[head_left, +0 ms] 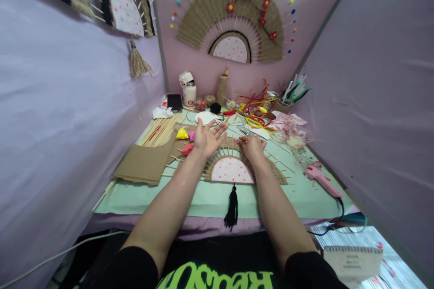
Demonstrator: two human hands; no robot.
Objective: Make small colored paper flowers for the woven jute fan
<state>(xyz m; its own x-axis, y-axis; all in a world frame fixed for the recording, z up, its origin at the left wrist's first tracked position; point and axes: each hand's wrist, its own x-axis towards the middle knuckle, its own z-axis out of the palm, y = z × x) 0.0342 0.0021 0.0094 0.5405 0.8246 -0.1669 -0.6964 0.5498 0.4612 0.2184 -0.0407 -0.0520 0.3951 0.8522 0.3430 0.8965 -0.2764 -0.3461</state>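
A half-round woven fan (233, 169) of sticks and twine lies on the table, with a spotted white centre and a black tassel (232, 207) hanging from its straight edge. Over its left side my left hand (207, 137) is open, palm turned up and fingers spread. My right hand (252, 146) is closed in a pinch above the fan's upper right part. A small pink bit shows by its fingertips, but what they hold is too small to make out. Yellow clay (182, 133) in a bag and a red-pink lump (186, 149) lie left of my left hand.
Folded brown cardboard (142, 162) and thin sticks (161, 130) lie at the left. A pink glue gun (323, 181) rests at the right, its cord running off the edge. Behind are a white bottle (188, 90), a twine cone (222, 90), coloured pipe cleaners (257, 115) and crumpled tissue (288, 123).
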